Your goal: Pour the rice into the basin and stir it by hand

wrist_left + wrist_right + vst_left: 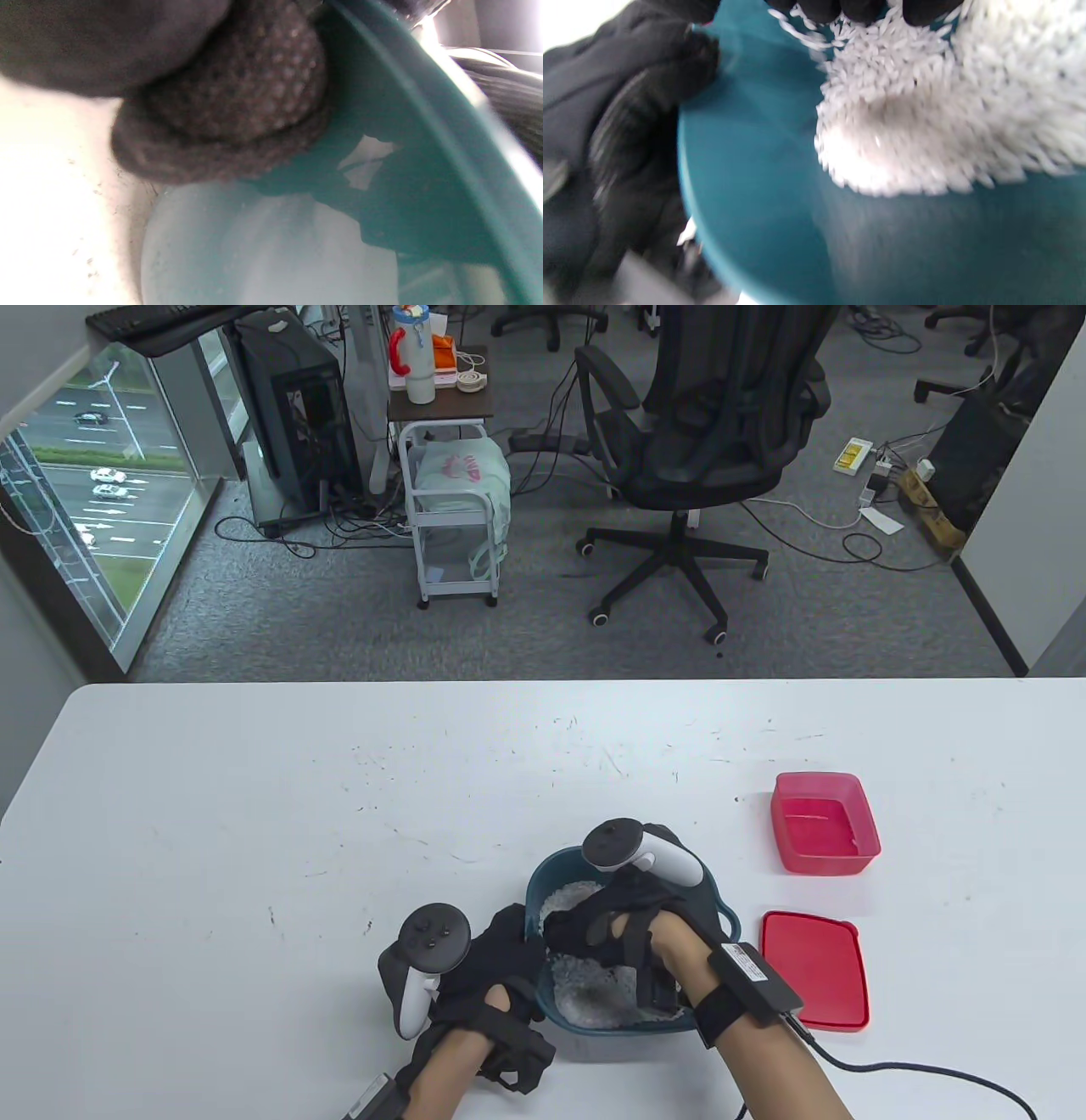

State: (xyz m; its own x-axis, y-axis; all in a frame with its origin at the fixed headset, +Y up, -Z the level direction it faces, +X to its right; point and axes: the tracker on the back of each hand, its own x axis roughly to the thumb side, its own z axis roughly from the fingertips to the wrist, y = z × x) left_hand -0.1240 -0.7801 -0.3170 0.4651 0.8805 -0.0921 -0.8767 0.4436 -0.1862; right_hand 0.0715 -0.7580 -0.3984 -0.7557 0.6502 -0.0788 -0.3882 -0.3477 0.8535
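1. The basin (543, 891) sits on the table (254, 831), left of the emptied red box (823, 823) and its lid (814, 971); the rice (925, 127) is already in it.
2. The basin's left rim is gripped by the left hand (496, 963), apparently with curled fingers, though the wrist view is blurred.
3. The right hand (619, 925) is held in the basin, fingers (857, 8) loosely curled in the grains, nothing grasped.
4. Stirring is best done slowly, kept below the rim, so no grains are spilled.
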